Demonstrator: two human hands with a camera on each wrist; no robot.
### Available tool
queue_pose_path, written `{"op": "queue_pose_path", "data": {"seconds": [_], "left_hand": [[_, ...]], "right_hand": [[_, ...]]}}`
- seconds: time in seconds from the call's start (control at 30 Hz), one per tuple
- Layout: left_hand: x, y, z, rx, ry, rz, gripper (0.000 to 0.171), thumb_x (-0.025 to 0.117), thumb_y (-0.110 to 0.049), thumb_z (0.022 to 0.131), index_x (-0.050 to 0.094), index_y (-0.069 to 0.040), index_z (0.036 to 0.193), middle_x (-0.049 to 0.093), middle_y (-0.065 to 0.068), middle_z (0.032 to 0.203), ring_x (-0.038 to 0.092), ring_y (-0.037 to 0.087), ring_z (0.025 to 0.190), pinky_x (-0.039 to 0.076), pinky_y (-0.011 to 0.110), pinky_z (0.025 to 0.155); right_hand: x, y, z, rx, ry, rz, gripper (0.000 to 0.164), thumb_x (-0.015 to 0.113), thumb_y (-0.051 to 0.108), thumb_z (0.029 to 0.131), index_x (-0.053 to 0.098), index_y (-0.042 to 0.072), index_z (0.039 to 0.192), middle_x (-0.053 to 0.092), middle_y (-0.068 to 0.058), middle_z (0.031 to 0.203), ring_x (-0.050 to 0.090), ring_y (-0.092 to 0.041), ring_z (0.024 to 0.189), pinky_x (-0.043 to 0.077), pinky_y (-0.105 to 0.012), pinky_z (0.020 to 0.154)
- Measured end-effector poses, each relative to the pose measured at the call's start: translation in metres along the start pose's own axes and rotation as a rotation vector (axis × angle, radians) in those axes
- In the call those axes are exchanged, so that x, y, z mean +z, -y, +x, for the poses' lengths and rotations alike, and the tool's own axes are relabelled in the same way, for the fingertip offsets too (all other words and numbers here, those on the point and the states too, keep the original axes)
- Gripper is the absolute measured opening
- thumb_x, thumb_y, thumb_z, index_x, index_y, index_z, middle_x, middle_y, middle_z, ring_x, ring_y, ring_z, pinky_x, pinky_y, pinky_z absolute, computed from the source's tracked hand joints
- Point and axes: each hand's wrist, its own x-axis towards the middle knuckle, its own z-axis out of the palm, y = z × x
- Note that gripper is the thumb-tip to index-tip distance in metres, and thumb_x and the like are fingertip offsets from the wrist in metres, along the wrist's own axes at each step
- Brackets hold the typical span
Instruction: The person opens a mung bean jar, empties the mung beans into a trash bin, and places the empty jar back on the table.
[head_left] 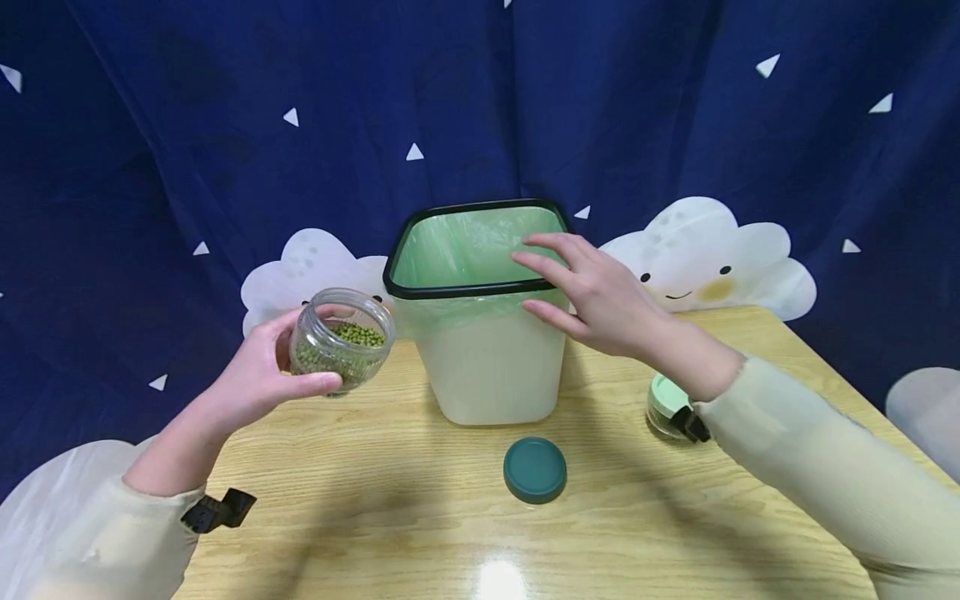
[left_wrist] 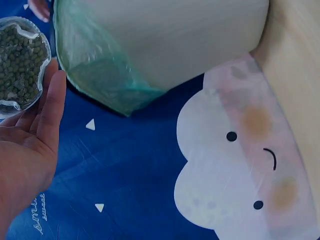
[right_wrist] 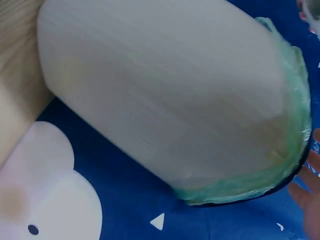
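My left hand [head_left: 258, 367] grips a clear glass jar [head_left: 330, 354] without a lid, tilted toward the right. Small green mung beans [head_left: 358, 335] fill its lower part; the left wrist view shows the jar [left_wrist: 21, 65] from its base, cut by the frame edge. To its right stands a white trash bin [head_left: 491, 367] with a black rim and a green bag [head_left: 465, 250] lining it. Over the bin's right rim my right hand [head_left: 592, 292] spreads its fingers, holding nothing. Whether it touches the rim is unclear.
A dark green round lid [head_left: 535, 469] lies on the wooden table [head_left: 375, 500] in front of the bin. Partly behind my right forearm sits a small jar [head_left: 663, 404] with a light green lid. A blue curtain [head_left: 337, 100] with clouds hangs behind.
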Motion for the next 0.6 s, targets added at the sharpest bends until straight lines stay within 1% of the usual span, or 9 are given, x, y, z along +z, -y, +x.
{"op": "queue_pose_path", "data": {"seconds": [0.13,0.27,0.33,0.43,0.5,0.6], "left_hand": [[-0.006,0.000,0.008,0.016,-0.026,-0.027,0.058,0.070,0.006,0.079,0.050,0.006,0.133,0.065,-0.005,0.109,0.064,0.011,0.090,0.053,0.022,0.068],[-0.010,0.000,0.016,0.008,-0.056,-0.034,0.056,0.068,0.007,0.080,0.049,0.006,0.133,0.065,-0.006,0.111,0.063,0.010,0.091,0.052,0.022,0.068],[-0.011,-0.001,0.021,0.005,-0.070,-0.038,0.055,0.067,0.006,0.081,0.049,0.005,0.133,0.064,-0.005,0.112,0.062,0.011,0.092,0.051,0.021,0.069],[-0.013,-0.005,0.031,0.012,-0.076,-0.030,0.053,0.067,0.005,0.082,0.050,0.005,0.132,0.064,-0.003,0.113,0.062,0.012,0.094,0.051,0.020,0.073],[-0.015,-0.007,0.038,0.018,-0.079,-0.010,0.053,0.068,0.004,0.082,0.050,0.004,0.132,0.064,-0.003,0.113,0.062,0.012,0.096,0.051,0.020,0.076],[-0.017,-0.009,0.047,0.003,-0.087,0.033,0.055,0.069,0.000,0.082,0.050,0.002,0.134,0.063,-0.005,0.112,0.061,0.011,0.096,0.049,0.018,0.078]], "right_hand": [[0.005,-0.005,-0.003,0.028,0.082,-0.019,0.048,0.055,0.036,0.098,0.053,0.006,0.134,0.047,-0.019,0.137,0.048,-0.037,0.123,0.043,-0.052,0.094],[0.009,-0.007,-0.005,0.025,0.119,-0.035,0.043,0.056,0.031,0.097,0.055,0.004,0.131,0.050,-0.021,0.134,0.049,-0.038,0.121,0.039,-0.051,0.099],[0.012,-0.008,-0.005,0.019,0.116,-0.042,0.041,0.057,0.029,0.097,0.057,0.004,0.129,0.052,-0.021,0.132,0.050,-0.038,0.119,0.037,-0.051,0.100],[0.014,-0.009,-0.004,0.015,0.086,-0.044,0.036,0.059,0.024,0.096,0.060,0.004,0.126,0.055,-0.020,0.128,0.051,-0.036,0.117,0.036,-0.051,0.098],[0.017,-0.009,-0.004,0.015,0.059,-0.046,0.033,0.060,0.022,0.095,0.062,0.004,0.123,0.057,-0.019,0.125,0.052,-0.036,0.114,0.037,-0.050,0.096],[0.020,-0.009,-0.003,0.022,0.031,-0.049,0.029,0.061,0.020,0.095,0.063,0.005,0.119,0.059,-0.017,0.123,0.054,-0.037,0.110,0.037,-0.050,0.095]]}}
